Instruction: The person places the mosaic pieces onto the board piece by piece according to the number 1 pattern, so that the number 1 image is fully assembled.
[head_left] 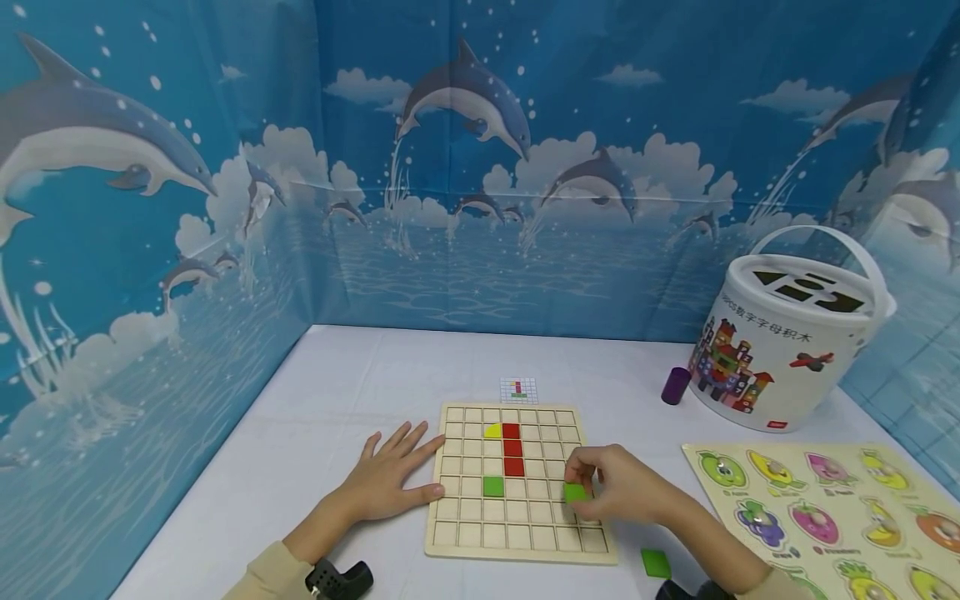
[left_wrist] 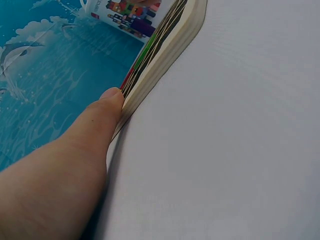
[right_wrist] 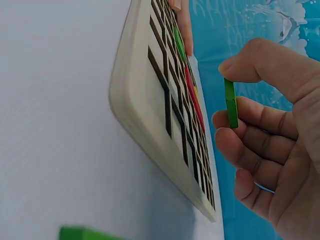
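A wooden grid board (head_left: pixel 491 533) lies flat on the white table. Set in its cells are a yellow tile (head_left: pixel 492 431) with a curved edge, a column of red tiles (head_left: pixel 513 447) and one green square tile (head_left: pixel 492 487). My left hand (head_left: pixel 390 479) has its fingers spread, fingertips and thumb touching the board's left edge; the left wrist view shows the thumb (left_wrist: pixel 95 120) against that edge. Above the board's right side, my right hand (head_left: pixel 618 483) pinches another green tile (right_wrist: pixel 230 102) between thumb and fingers, apart from the board in the right wrist view.
Another green tile (head_left: pixel 656 563) lies right of the board's near corner. A small pattern card (head_left: pixel 519 390) sits behind the board. At right are a fruit picture sheet (head_left: pixel 840 500), a purple cylinder (head_left: pixel 676 386) and a white lidded bucket (head_left: pixel 787 333). Dolphin-printed curtains (head_left: pixel 480 250) surround the table.
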